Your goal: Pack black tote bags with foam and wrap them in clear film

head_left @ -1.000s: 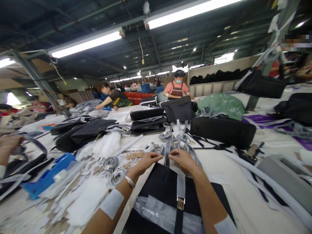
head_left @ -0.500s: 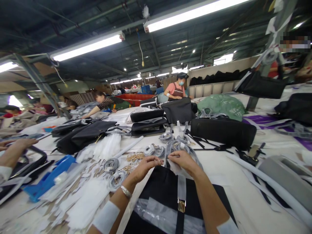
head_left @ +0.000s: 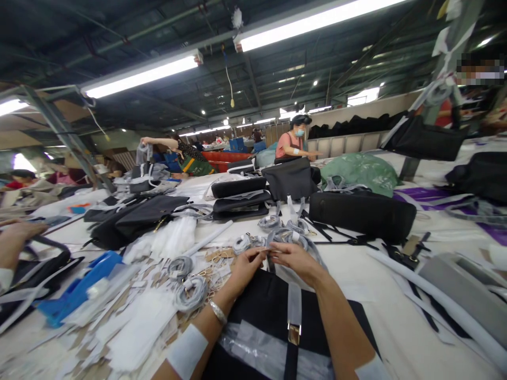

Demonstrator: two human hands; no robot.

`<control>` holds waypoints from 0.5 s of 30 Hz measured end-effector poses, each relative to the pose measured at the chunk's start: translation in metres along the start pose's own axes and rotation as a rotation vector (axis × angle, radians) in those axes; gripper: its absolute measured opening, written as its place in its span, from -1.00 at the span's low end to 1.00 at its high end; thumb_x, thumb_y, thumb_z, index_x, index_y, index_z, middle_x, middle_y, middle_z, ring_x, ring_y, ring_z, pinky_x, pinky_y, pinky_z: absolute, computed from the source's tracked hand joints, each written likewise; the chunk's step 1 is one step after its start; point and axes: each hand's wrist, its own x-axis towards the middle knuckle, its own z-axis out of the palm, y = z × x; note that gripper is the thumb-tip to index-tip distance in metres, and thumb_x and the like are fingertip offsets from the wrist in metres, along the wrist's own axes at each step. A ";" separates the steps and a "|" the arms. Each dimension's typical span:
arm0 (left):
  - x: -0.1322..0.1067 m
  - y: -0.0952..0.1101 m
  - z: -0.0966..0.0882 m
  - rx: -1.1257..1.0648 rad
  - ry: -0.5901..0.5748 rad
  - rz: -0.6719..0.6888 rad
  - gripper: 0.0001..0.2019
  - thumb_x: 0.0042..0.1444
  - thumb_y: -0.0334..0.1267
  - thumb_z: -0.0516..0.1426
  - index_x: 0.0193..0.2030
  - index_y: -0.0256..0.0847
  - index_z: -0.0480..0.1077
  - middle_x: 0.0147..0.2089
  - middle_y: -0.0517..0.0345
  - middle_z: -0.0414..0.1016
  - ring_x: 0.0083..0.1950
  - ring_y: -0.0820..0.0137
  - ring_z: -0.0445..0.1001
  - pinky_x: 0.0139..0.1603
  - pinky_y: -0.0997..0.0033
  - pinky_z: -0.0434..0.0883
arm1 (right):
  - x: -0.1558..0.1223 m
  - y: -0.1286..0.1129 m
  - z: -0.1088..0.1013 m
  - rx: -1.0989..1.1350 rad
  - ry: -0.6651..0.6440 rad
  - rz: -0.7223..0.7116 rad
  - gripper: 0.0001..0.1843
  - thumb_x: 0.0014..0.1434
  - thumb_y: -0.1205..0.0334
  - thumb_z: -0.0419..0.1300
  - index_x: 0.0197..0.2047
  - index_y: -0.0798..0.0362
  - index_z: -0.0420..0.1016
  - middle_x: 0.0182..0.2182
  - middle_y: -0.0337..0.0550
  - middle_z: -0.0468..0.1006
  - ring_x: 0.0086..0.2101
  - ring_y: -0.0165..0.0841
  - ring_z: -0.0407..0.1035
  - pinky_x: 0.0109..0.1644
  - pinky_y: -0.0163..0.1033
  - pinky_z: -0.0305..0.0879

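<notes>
A black bag (head_left: 257, 301) lies on the table in front of me, with a clear plastic film (head_left: 257, 340) across its front. A plastic-wrapped strap (head_left: 295, 301) runs down it to a gold-coloured buckle (head_left: 294, 334). My left hand (head_left: 249, 266) and my right hand (head_left: 295, 261) meet above the bag's far edge, fingertips pinched close together. Whatever sits between them is too small to make out. Just behind the fingers is a grey, film-wrapped handle (head_left: 283, 272), partly hidden by my right hand.
To the left lie wrapped strap coils (head_left: 190, 293), white paper pieces (head_left: 137, 332) and a blue plastic holder (head_left: 79, 290). More black bags (head_left: 362, 214) stand farther back. A co-worker's hand (head_left: 24, 232) is at the left edge. Another person (head_left: 293, 145) works across the table.
My hands have come together, and the whitish piece under my right fingers no longer shows. In the background, one co-worker has raised an arm with a wrapped item; another has stretched an arm rightward.
</notes>
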 end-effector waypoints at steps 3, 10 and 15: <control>-0.001 0.004 0.001 -0.015 -0.003 -0.038 -0.56 0.15 0.12 0.16 -0.24 -0.28 0.57 -0.41 0.14 0.52 -0.41 0.42 0.37 -0.30 0.42 0.32 | 0.004 0.005 -0.002 -0.205 0.017 -0.060 -0.65 0.09 0.29 0.17 -0.06 0.04 0.62 -0.06 -0.10 0.62 -0.13 -0.26 0.52 -0.05 -0.19 0.44; -0.009 0.006 -0.007 -0.153 -0.087 -0.151 -0.58 0.11 0.05 0.21 -0.06 -0.26 0.53 -0.29 0.12 0.54 -0.35 0.43 0.41 -0.21 0.41 0.33 | 0.005 0.006 -0.014 -0.475 0.174 -0.070 -0.76 0.11 0.15 0.21 -0.48 0.05 0.63 -0.22 -0.08 0.64 -0.15 -0.22 0.47 -0.06 -0.22 0.29; -0.008 0.004 -0.019 -0.212 -0.111 -0.230 -0.69 0.04 -0.06 0.27 -0.25 -0.31 0.53 -0.35 0.15 0.49 -0.36 0.46 0.37 -0.19 0.40 0.30 | -0.002 0.014 -0.014 -0.541 0.017 0.042 -0.84 0.00 0.21 0.26 -0.50 0.03 0.65 -0.61 -0.20 0.56 -0.51 -0.33 0.41 -0.37 -0.28 0.22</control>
